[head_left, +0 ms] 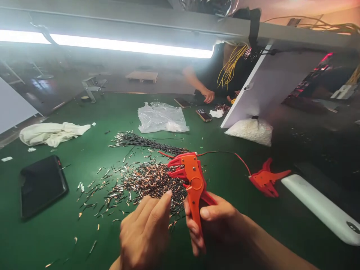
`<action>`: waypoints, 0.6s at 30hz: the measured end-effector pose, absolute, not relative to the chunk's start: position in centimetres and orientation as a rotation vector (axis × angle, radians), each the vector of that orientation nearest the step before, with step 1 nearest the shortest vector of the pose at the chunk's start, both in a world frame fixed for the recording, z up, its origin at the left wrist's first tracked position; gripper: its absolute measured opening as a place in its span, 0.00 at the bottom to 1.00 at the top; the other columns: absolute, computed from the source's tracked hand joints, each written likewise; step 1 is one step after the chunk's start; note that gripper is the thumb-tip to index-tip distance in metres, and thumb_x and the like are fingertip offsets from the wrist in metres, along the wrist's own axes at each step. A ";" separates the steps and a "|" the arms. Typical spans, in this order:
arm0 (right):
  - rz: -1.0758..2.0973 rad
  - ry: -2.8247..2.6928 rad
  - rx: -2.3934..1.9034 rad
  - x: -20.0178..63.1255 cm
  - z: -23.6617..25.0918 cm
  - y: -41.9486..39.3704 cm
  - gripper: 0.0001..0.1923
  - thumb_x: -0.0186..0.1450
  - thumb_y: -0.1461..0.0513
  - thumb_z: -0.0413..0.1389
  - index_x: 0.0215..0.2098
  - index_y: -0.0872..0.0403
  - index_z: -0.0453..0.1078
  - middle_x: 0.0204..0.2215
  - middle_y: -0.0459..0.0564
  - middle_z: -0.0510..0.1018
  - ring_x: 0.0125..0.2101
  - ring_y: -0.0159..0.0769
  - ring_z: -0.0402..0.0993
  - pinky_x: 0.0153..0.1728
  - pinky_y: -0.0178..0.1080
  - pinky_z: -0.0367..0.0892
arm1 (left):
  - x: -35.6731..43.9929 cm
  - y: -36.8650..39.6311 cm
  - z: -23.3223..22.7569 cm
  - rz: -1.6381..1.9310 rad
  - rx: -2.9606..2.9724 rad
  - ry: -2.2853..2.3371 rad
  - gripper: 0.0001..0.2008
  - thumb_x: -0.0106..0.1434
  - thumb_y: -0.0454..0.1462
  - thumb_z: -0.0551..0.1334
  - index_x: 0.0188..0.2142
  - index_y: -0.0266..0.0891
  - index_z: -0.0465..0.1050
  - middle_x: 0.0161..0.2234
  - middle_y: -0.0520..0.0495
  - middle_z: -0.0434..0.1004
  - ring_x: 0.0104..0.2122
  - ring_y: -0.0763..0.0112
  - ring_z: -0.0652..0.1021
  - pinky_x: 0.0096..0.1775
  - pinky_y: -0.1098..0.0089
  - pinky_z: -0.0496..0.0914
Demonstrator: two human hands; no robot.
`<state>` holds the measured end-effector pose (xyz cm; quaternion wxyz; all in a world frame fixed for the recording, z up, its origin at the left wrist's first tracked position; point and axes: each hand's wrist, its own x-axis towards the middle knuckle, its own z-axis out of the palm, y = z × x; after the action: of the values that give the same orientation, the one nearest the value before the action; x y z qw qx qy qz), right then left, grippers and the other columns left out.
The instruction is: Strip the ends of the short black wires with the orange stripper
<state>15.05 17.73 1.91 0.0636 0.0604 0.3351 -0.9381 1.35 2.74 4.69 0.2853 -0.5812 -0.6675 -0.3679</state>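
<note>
My right hand (212, 221) grips an orange and red wire stripper (194, 180) by its handles, with its jaws pointing left. My left hand (147, 228) is just to the left of it, back toward me. Its fingers are bent and pressed together; whatever they hold, if anything, is hidden. Under and beyond both hands spreads a pile of short black wire offcuts (157, 178) with coppery and silvery bits. Behind the stripper lies a bundle of long black wires (149, 142), silvery ends to the left.
A dark tablet or phone (43, 185) and a white cloth (53, 134) lie left. A clear plastic bag (163, 118) lies behind the wires. At right are a second stripper (267, 178), a filled bag (250, 131) and a white device (320, 208). Across the table shows another person's hand (208, 95).
</note>
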 end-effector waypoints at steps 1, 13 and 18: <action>-2.852 0.962 0.176 15.1 1.9 17.3 0.17 0.57 0.58 0.61 0.41 0.58 0.70 0.25 0.46 0.74 0.22 0.32 0.72 0.30 0.42 0.76 | 1.5 2.7 4.7 -0.988 -1.565 -1.795 0.08 0.70 0.27 0.55 0.45 0.30 0.71 0.22 0.50 0.74 0.21 0.77 0.72 0.26 0.75 0.66; -2.814 0.407 -0.134 15.4 1.0 17.0 0.17 0.54 0.60 0.55 0.40 0.61 0.71 0.22 0.52 0.78 0.17 0.33 0.73 0.19 0.33 0.65 | 1.7 2.1 3.1 -1.125 -1.640 -1.900 0.07 0.71 0.28 0.53 0.42 0.36 0.69 0.27 0.50 0.77 0.24 0.78 0.77 0.28 0.80 0.71; -2.815 0.453 -0.085 15.5 0.9 16.3 0.16 0.52 0.61 0.56 0.37 0.62 0.72 0.19 0.51 0.76 0.18 0.33 0.72 0.16 0.31 0.62 | 1.8 1.6 1.8 -1.095 -1.608 -1.997 0.08 0.71 0.31 0.56 0.47 0.38 0.70 0.26 0.52 0.77 0.24 0.75 0.79 0.24 0.78 0.69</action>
<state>15.47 16.33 0.92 0.1442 -0.0297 0.1572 -0.9765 1.80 1.59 1.81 0.1760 -0.5676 -0.7052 -0.3867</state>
